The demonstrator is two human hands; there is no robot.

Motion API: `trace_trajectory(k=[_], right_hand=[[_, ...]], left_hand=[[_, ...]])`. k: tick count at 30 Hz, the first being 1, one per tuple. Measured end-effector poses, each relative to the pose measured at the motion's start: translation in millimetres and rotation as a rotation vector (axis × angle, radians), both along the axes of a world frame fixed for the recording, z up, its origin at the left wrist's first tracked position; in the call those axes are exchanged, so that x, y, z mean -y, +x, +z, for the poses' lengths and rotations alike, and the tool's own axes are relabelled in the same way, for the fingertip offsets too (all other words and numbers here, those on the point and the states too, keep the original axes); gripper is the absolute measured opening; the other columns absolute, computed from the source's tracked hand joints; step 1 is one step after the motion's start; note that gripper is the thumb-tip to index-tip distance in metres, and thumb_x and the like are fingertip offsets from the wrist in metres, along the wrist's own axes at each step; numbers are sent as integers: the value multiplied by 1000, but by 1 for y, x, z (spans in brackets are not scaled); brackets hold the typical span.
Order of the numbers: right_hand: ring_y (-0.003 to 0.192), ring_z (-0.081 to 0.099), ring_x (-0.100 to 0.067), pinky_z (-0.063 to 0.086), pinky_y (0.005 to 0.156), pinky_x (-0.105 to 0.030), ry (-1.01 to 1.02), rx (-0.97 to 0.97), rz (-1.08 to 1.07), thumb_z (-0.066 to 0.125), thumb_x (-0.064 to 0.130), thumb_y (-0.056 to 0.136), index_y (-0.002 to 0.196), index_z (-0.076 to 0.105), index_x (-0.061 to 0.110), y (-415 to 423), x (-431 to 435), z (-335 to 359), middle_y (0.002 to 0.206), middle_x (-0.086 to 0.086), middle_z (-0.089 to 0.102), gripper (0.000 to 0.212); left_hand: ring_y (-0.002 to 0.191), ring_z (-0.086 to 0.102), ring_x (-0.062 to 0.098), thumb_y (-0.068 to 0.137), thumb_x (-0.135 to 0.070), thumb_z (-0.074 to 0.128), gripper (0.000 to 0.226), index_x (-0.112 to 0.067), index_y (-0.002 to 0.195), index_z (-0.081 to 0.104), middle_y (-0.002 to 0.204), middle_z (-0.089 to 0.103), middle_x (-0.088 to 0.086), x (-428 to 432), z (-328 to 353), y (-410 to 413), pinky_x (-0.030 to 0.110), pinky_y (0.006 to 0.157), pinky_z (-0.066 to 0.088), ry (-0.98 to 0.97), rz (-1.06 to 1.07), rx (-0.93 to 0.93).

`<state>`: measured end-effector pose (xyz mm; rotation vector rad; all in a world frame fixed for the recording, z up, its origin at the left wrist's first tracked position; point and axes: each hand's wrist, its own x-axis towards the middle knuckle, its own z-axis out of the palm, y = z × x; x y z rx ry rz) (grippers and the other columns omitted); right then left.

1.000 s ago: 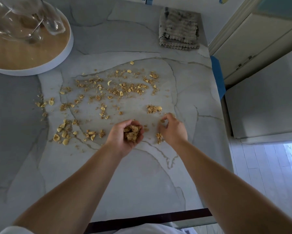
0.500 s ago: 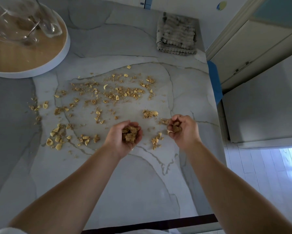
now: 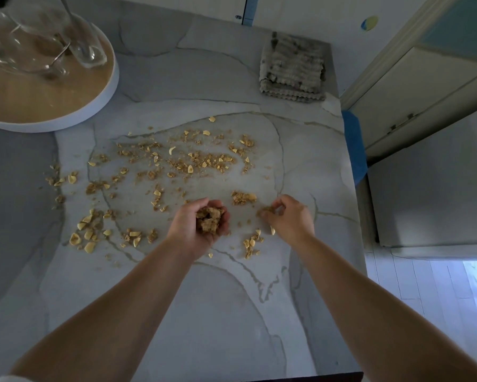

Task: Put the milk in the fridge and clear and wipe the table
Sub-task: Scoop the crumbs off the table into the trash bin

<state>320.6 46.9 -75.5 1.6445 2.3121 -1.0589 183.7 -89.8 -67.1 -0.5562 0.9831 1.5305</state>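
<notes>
Head view: the clearing step is under way and, by my judgement, well short of finished. The left hand (image 3: 201, 226) is lying palm up just above the worktop (image 3: 204, 312), its fingers cupping round a brown, clumped pile of gathered crumbs (image 3: 208, 219). The right hand (image 3: 289, 216) is pinching a small tuft of crumbs just beside it, fingertips on or barely above the surface. The spilled crumbs (image 3: 198, 161) are lying in a wide band beyond both hands and out to the left: tan, broken flakes mixed with paler curled chips, dry-looking. Wiping is not yet begun; a folded grey cloth (image 3: 292, 70) is sitting untouched at the far edge. No milk is showing here, so that step cannot be judged. A round tray (image 3: 105, 100) is carrying glassware (image 3: 25, 51) at far left.
</notes>
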Motion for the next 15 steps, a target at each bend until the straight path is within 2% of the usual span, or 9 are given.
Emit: trace_trajectory(k=[3, 6, 8, 11, 13, 15], right_hand=[[55, 42, -12, 33, 50, -24, -247, -274, -212, 68, 24, 80, 76, 59, 16, -9, -2, 7, 66, 1, 49, 13], [49, 38, -14, 32, 47, -24, -789, -601, -476, 52, 19, 85, 69, 50, 12, -12, -5, 15, 60, -3, 46, 18], [51, 40, -15, 34, 47, -23, -1035, -733, -490, 43, 21, 74, 69, 50, 11, -11, -6, 19, 60, -3, 48, 13], [53, 46, -17, 36, 48, -21, -1140, -823, -427, 40, 23, 66, 69, 58, 13, -13, -4, 19, 66, -4, 57, 21], [53, 48, -15, 37, 47, -21, -1091, -830, -445, 46, 24, 73, 67, 61, 14, -18, -5, 17, 66, -3, 58, 19], [51, 47, -13, 40, 47, -22, -980, -772, -471, 49, 27, 88, 68, 58, 14, -25, -7, 16, 61, 0, 57, 26]], left_hand=[[65, 60, 22, 93, -18, 44, 29, -2, 76, 59, 72, 60, 13, -3, 0, -2, 29, 56, 53, 6, 20, 6], [64, 60, 23, 93, -19, 44, 29, -2, 76, 60, 73, 60, 12, -5, -1, -2, 30, 57, 52, -7, 30, 4], [62, 60, 22, 93, -19, 45, 29, -2, 75, 60, 71, 61, 12, -5, -1, -3, 30, 57, 53, -12, 34, 11], [60, 61, 21, 93, -20, 45, 29, -3, 75, 60, 69, 61, 11, -6, -2, -6, 28, 56, 54, -19, 41, 2], [60, 61, 21, 93, -20, 45, 30, -2, 75, 60, 68, 62, 11, -6, -1, -8, 27, 56, 55, -23, 49, -9], [61, 60, 22, 93, -19, 44, 30, -2, 75, 60, 69, 61, 11, -7, -1, -10, 27, 56, 54, -21, 53, -14]])
